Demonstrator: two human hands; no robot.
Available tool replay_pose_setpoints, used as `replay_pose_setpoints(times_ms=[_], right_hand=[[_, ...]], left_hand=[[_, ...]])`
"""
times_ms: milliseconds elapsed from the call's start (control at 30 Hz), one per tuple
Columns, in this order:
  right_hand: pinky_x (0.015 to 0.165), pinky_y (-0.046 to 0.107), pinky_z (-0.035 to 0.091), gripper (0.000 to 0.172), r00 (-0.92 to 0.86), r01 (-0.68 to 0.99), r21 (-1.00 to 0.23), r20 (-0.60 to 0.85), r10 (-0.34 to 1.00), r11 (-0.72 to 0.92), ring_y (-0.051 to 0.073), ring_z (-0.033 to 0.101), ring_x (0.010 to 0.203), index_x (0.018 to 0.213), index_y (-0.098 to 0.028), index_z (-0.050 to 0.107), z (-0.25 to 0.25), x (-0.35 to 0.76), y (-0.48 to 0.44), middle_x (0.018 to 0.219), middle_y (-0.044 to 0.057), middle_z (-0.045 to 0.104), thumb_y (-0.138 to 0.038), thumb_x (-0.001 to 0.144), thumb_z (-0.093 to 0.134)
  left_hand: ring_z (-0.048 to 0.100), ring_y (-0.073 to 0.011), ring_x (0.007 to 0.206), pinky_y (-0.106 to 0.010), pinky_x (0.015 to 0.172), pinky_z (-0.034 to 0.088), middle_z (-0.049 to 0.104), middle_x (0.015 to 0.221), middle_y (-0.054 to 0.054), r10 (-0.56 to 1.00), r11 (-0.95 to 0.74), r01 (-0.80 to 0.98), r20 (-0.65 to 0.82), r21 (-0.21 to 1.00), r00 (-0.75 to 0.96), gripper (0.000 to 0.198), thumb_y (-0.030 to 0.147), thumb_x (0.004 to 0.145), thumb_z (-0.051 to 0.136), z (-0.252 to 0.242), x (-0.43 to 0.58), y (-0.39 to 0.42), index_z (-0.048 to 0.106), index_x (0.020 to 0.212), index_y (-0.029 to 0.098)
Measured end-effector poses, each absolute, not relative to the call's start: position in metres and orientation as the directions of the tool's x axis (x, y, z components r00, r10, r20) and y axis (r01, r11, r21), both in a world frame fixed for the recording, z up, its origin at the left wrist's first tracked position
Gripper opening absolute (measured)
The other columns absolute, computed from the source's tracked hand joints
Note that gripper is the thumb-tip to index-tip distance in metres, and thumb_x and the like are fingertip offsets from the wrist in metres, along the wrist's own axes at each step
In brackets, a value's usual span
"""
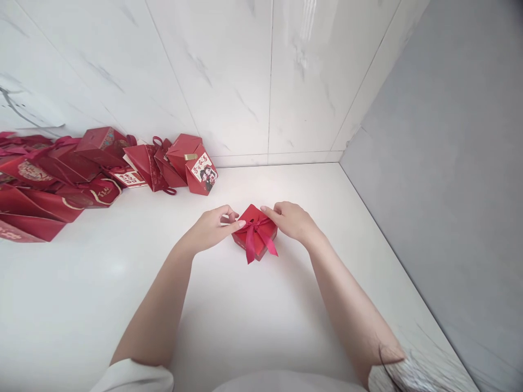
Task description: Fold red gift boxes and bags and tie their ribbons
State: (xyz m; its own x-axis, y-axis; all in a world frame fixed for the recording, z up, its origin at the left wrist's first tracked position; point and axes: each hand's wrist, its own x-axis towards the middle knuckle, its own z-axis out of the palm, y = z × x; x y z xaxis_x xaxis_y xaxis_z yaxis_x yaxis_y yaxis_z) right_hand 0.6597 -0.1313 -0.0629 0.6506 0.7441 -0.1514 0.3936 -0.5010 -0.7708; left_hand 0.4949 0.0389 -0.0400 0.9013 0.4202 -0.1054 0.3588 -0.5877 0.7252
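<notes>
A small red gift box [261, 231] with a dark pink ribbon bow [257, 239] on top sits on the white surface, in the middle of view. My left hand [210, 227] rests against the box's left side, index finger stretched onto its top edge, the other fingers curled. My right hand [290, 219] is at the box's right top corner, fingers pinched on the ribbon's loop. Both ribbon tails hang down over the box's front.
A pile of red gift boxes and folded red paper bags [61, 174] lies at the back left against the marble wall; one box [201, 172] bears a picture label. A grey wall [441, 190] bounds the white surface [245, 326] on the right.
</notes>
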Motion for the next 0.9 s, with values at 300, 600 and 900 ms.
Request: replay_pose_setpoints(times_ms=[300,600,900], right_hand=[[0.067,0.035,0.041,0.042,0.484,0.468,-0.834,-0.035,0.874,-0.292,0.021,0.057,0.077,0.072,-0.022,0.056,-0.052,0.661,-0.142,0.089,0.006,0.064,-0.058,0.094,0.049],[0.067,0.03,0.041,0.044,0.461,0.444,-0.842,-0.079,0.884,-0.307,0.018,0.057,0.078,0.075,-0.022,0.055,-0.043,0.661,-0.148,0.091,0.003,0.066,-0.061,0.093,0.049],[0.067,0.031,0.042,0.061,0.494,0.365,-0.785,-0.292,0.819,-0.5,0.02,0.06,0.073,0.062,-0.02,0.056,-0.035,0.662,-0.15,0.081,0.007,0.07,-0.068,0.095,0.037]], left_hand=[[0.068,-0.0248,0.087,-0.032,0.07,0.051,0.073,0.093,-0.004,0.378,-0.629,0.417,-0.211,0.656,0.901,0.041,0.064,0.085,0.058,-0.029,0.49,0.044,0.065,0.078,0.024],[0.065,-0.0236,0.095,-0.034,0.083,0.05,0.072,0.099,-0.003,0.393,-0.546,0.464,-0.276,0.697,0.877,0.04,0.061,0.09,0.051,-0.023,0.492,0.04,0.066,0.091,0.024],[0.065,-0.0221,0.103,-0.034,0.093,0.048,0.072,0.108,-0.001,0.338,-0.536,0.442,-0.297,0.72,0.893,0.037,0.059,0.091,0.054,-0.025,0.493,0.04,0.066,0.093,0.025]])
